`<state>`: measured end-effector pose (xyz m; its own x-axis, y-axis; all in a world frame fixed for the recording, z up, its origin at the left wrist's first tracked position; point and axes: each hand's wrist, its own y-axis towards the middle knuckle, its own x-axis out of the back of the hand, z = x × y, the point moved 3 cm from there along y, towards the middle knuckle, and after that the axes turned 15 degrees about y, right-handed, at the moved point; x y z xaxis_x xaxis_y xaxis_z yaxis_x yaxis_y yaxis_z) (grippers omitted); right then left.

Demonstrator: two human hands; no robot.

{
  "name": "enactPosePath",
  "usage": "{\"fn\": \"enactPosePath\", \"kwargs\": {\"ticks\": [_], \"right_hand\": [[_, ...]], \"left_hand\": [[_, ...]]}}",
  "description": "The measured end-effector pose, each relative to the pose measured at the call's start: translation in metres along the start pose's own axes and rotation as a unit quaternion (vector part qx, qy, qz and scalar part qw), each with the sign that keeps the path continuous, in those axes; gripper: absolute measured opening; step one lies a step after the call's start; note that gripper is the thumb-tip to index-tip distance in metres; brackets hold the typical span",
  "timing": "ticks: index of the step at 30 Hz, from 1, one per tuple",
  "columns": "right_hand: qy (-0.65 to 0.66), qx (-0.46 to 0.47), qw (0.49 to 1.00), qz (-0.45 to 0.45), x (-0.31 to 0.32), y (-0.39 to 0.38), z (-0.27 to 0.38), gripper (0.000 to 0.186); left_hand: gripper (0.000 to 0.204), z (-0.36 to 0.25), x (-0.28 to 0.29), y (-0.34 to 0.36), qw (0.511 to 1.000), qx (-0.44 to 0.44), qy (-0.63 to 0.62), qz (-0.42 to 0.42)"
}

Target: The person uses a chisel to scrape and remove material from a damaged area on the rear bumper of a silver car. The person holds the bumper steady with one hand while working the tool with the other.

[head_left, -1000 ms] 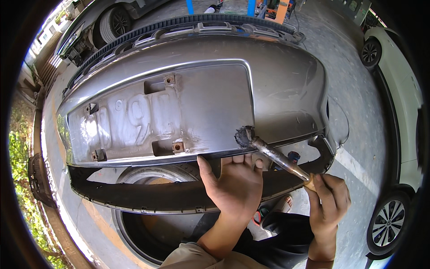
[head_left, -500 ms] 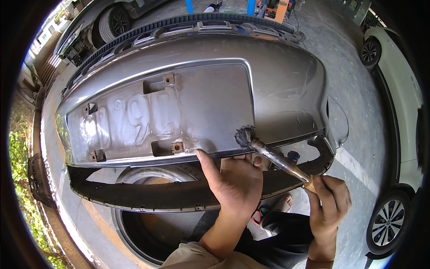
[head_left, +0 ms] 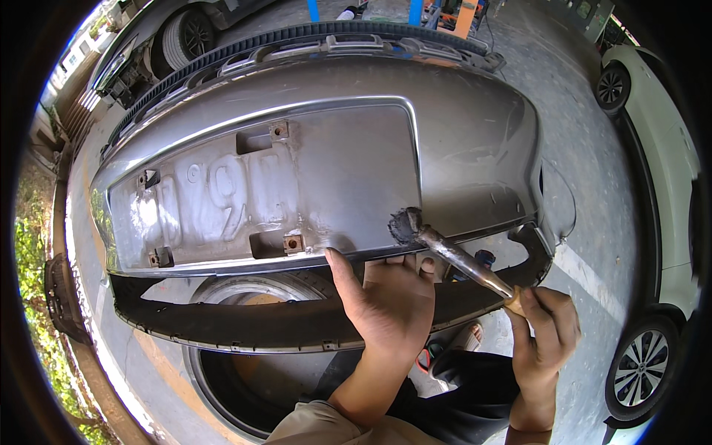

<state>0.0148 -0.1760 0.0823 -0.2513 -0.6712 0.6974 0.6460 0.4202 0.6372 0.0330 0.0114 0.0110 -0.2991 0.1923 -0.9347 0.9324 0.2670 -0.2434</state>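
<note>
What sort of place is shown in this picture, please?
Probably a car repair workshop. A loose car bumper lies before the person, whose right hand holds a metal tool, and a dark car, seemingly partly taken apart, stands beyond it.

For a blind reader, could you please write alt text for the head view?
A person's right grip holds a long tool, its blackened head at a gray car bumper; the left grip clasps the bumper's edge. A tire lies beneath.
</note>
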Motion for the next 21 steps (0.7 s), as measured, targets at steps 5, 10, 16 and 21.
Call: {"fn": "enactPosePath", "kwargs": {"ticks": [5,10,16,21], "right_hand": [[0.004,0.004,1.0,0.006,-0.0004,0.0012,0.0015,0.038],[0.002,0.01,1.0,-0.002,-0.002,0.0009,0.0008,0.028],[0.005,0.005,1.0,0.006,-0.0005,0.0036,0.005,0.038],[0.005,0.006,1.0,0.008,-0.0006,0.0046,0.0057,0.038]], "left_hand": [[0.07,-0.0001,0.0038,0.0008,0.999,0.001,-0.012,0.038],[0.065,0.0002,-0.0005,0.0003,1.0,-0.002,-0.008,0.008],[0.066,-0.0004,-0.0002,0.0002,1.0,-0.001,-0.005,0.03],[0.068,0.0,0.0035,0.0002,0.999,0.001,-0.014,0.044]]}}
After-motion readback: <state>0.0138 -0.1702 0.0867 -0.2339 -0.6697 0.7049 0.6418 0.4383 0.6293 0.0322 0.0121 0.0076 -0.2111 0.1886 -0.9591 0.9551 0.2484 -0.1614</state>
